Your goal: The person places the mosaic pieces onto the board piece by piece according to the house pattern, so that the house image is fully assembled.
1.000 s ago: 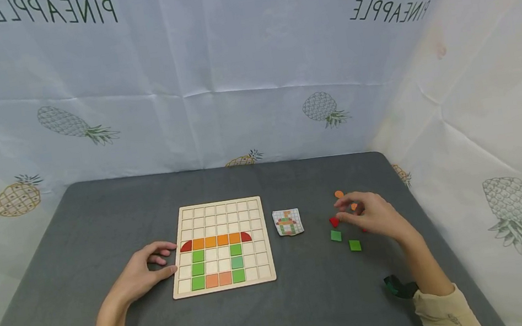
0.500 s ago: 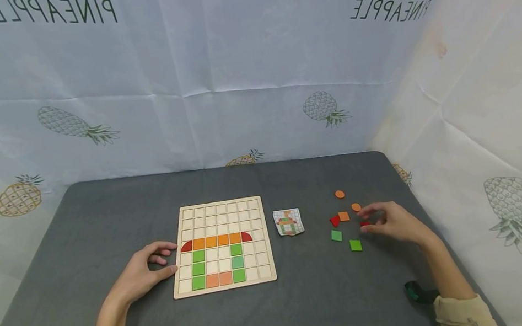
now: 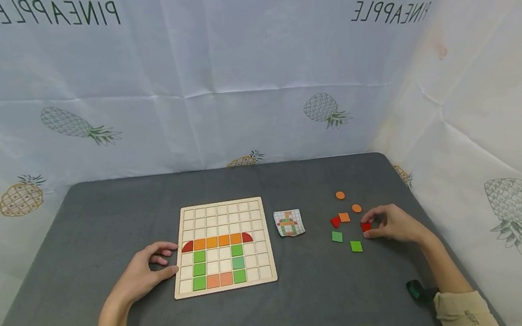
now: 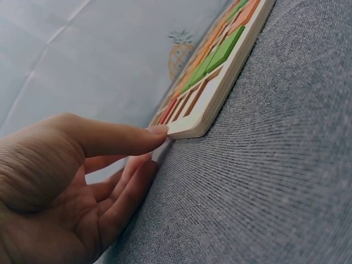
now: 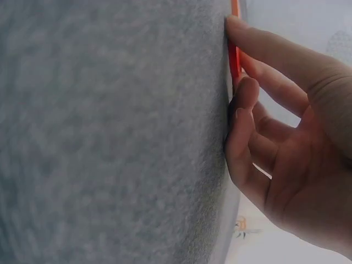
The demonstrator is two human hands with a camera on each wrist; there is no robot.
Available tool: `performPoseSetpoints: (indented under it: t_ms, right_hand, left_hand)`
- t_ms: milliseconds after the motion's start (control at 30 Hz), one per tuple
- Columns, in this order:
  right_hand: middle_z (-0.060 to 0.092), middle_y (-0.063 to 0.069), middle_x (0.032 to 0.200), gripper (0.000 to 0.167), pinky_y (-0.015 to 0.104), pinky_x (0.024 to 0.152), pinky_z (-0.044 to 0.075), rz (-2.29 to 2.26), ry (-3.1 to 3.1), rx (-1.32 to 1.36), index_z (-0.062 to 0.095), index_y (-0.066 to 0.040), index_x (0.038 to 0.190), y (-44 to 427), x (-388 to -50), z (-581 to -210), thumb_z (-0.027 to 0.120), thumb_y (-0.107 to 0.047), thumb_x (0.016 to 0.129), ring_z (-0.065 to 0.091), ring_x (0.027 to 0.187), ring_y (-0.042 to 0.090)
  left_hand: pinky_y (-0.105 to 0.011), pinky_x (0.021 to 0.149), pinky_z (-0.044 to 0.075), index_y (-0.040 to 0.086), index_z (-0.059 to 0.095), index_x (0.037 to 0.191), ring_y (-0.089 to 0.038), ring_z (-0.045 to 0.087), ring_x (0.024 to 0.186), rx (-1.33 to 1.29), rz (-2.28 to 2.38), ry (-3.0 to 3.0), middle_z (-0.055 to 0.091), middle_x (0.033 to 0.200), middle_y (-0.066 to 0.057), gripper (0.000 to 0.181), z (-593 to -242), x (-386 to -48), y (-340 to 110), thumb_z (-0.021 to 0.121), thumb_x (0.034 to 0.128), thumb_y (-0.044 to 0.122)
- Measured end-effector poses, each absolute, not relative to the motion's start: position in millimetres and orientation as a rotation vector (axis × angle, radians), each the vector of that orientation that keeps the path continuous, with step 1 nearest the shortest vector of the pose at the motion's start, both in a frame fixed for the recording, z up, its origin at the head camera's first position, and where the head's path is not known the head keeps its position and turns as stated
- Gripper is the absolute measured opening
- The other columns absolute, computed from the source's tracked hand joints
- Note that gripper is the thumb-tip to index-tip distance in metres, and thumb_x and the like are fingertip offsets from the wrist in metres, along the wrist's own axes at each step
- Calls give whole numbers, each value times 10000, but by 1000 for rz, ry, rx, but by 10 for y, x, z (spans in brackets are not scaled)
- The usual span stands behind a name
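Note:
A wooden grid board point(image 3: 264, 271) lies flat on the table, with green, orange, salmon and dark red tiles set in some of its squares. My left hand point(image 3: 138, 275) touches the board's left edge; in the left wrist view the thumb point(image 4: 121, 138) meets the rim near a corner, and the other fingers are loosely bent. At the right, my right hand point(image 3: 395, 224) pinches a red tile point(image 3: 366, 226) between thumb and fingers, close to the tabletop. The right wrist view shows that red tile point(image 5: 234, 60) edge-on beside the fingertips.
A small printed pattern card point(image 3: 289, 223) lies right of the board. Between card and right hand are two orange discs point(image 3: 340, 195), an orange square point(image 3: 344, 217), another red piece point(image 3: 335, 222) and two green squares point(image 3: 337, 237). Pineapple-printed cloth point(image 3: 245, 48) hangs behind the table.
My right hand has moved right and slightly towards me, away from the orange square, which now shows beside the other red piece. It now pinches the red tile. My left hand stays put.

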State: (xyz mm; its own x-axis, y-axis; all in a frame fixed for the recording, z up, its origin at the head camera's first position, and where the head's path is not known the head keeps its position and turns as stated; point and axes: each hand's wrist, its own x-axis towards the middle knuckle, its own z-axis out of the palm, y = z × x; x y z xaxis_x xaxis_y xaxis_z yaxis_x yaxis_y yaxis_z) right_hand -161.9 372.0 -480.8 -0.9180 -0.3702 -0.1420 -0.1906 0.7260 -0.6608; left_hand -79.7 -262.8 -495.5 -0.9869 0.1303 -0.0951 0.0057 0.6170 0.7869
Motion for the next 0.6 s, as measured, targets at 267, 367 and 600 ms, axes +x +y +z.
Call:
performPoseSetpoints:
  t_ms: [267,367,600]
  right_hand:
    - [706,12,920,209,244,592,462,-903,2733,-491,776,-94,1042,3697,-1595,-4819,888,-214,912,525,612,21]
    - [691,10,868,214,247,592,453,-905,2745,-449,765,-90,1048,3675,-1584,-4805,867,-233,926,519,614,27]
    - [755,45,987,217,249,639,513,-965,2799,-462,754,-91,1108,3618,-1593,-4769,850,-188,939,606,674,37]
  left_hand:
    - [-253,812,502,23,674,1365,-141,597,991,115,1315,2692,670,1233,-146,503,-4954,-787,-2624,872,917,139]
    - [-253,806,498,18,673,1365,-141,596,990,119,1309,2697,671,1231,-147,510,-4953,-795,-2629,876,916,146]
    - [-250,807,498,16,672,1366,-143,596,991,115,1307,2696,671,1230,-147,510,-4956,-790,-2627,875,915,141]
